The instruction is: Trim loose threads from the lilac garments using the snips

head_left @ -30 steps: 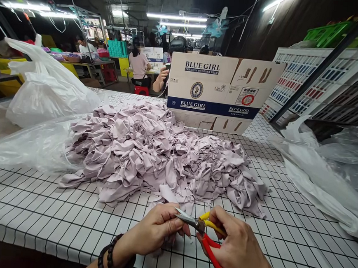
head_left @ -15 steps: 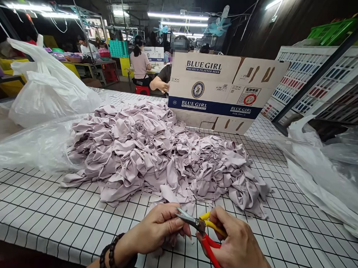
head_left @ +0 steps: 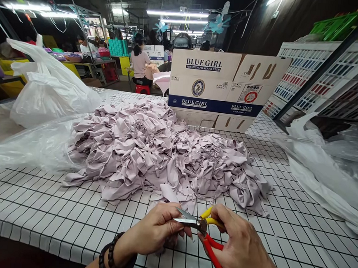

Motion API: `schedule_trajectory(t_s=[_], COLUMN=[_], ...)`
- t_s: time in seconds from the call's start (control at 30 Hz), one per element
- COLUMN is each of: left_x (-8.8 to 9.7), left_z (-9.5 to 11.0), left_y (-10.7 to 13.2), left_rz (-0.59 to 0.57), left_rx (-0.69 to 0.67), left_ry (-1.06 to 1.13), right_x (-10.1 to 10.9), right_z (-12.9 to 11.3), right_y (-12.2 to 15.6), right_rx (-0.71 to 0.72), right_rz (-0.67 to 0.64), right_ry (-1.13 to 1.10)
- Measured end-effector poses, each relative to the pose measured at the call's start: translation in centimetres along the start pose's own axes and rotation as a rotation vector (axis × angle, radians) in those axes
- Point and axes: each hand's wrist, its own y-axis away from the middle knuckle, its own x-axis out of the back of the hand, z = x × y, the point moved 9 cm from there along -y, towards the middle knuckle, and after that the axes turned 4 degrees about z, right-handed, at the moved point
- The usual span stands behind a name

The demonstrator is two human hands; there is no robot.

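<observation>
My right hand (head_left: 241, 248) grips small scissors (head_left: 204, 231) with one yellow and one red handle, the short metal blades pointing left. My left hand (head_left: 155, 229), with a dark bead bracelet on the wrist, is closed on a small piece of pale lilac fabric (head_left: 165, 244) right at the blades; most of that piece is hidden under the fingers. Both hands hover over the near edge of the white grid-patterned table (head_left: 36, 217). Just beyond them lies a big heap of lilac fabric pieces (head_left: 152, 152).
A "Blue Girl" cardboard box (head_left: 222, 88) stands behind the heap. Clear plastic bags lie at the left (head_left: 46, 90) and right (head_left: 327, 174). White crates (head_left: 322, 79) stack at the far right. Other people sit at benches in the background.
My hands have stayed almost in place, with the scissors' blades closing slightly at the fabric. A person behind the box has lifted a pale cloth.
</observation>
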Motion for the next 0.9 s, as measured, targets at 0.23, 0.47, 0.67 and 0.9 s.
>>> schedule_trajectory(t_s=[0.23, 0.47, 0.67, 0.9], left_x=[-0.02, 0.04, 0.01, 0.01], left_z=[0.41, 0.45, 0.14, 0.31], left_y=[0.13, 0.12, 0.1, 0.16], left_rz=[0.0, 0.001, 0.01, 0.007], left_rx=[-0.013, -0.026, -0.005, -0.005], left_ry=[-0.003, 0.002, 0.054, 0.015], right_x=[0.29, 0.15, -0.11, -0.38], right_z=[-0.22, -0.14, 0.04, 0.35], right_y=[-0.22, -0.28, -0.14, -0.03], right_rx=[0.005, -0.003, -0.026, -0.038], right_rz=[0.003, 0.019, -0.005, -0.017], right_ry=[0.028, 0.017, -0.009, -0.022])
